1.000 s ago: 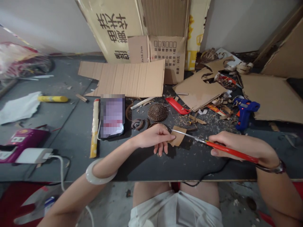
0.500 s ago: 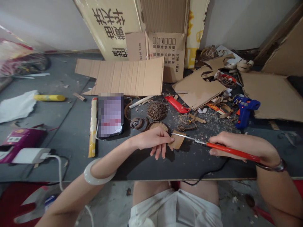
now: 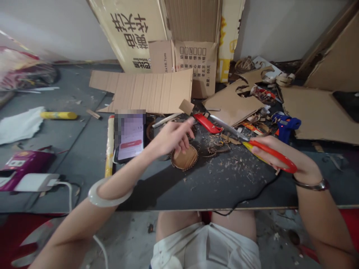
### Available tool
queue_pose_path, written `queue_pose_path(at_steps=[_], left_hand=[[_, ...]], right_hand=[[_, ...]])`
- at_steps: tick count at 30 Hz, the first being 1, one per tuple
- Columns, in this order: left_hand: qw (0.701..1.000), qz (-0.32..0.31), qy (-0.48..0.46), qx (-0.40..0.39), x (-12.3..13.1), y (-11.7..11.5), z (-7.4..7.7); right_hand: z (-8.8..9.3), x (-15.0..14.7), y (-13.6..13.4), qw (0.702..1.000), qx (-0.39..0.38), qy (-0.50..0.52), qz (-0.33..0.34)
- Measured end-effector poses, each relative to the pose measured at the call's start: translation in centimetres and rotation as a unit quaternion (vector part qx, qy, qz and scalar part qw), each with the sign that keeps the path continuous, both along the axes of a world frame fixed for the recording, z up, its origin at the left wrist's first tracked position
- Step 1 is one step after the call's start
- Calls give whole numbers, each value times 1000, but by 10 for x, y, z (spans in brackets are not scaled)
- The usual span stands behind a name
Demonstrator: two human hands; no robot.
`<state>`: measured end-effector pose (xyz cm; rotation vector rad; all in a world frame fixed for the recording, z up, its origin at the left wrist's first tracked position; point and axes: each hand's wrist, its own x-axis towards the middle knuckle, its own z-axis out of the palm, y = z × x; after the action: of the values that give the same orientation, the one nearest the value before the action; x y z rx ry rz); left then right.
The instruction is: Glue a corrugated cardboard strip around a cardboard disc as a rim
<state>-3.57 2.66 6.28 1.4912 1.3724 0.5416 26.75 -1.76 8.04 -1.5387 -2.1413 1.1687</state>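
My left hand (image 3: 171, 136) is raised over the black table (image 3: 224, 186), its fingertips pinched at the lower edge of a small cardboard piece (image 3: 186, 107). My right hand (image 3: 277, 157) is closed on red-handled scissors (image 3: 263, 149), and their blades point up and left toward that piece. A round coiled cardboard disc (image 3: 184, 158) lies on the table just under my left hand. Cardboard shavings are scattered around it.
A phone (image 3: 130, 137) lies left of my hand beside a yellow stick (image 3: 110, 145). A red cutter (image 3: 209, 124), a blue glue gun (image 3: 284, 125) and cut cardboard sheets (image 3: 151, 91) lie farther back. A white charger (image 3: 35, 182) and purple box (image 3: 25, 162) sit at the left.
Both hands rose off the table and moved away from me, carrying the small cardboard piece and the scissors. The round disc that my left hand covered now shows.
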Motion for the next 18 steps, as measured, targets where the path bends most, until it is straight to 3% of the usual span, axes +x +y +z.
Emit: queue_pose_path(at_steps=[1, 3, 6, 9, 14, 18], left_hand=[[994, -61, 61, 63, 5, -5, -5], [943, -168, 184, 220, 15, -18, -16], [863, -250, 269, 348, 22, -33, -32], [835, -270, 251, 408, 22, -37, -38], [800, -231, 184, 523, 16, -30, -37], [786, -247, 186, 536, 11, -26, -47]], right_hand=[[-1, 0, 1, 1000, -11, 7, -21], [-6, 2, 5, 999, -21, 21, -36], [-15, 6, 11, 998, -15, 50, -29], [-19, 7, 13, 998, -7, 69, -8], [-19, 6, 13, 998, 10, 64, 3], [-19, 7, 14, 998, 2, 69, -13]])
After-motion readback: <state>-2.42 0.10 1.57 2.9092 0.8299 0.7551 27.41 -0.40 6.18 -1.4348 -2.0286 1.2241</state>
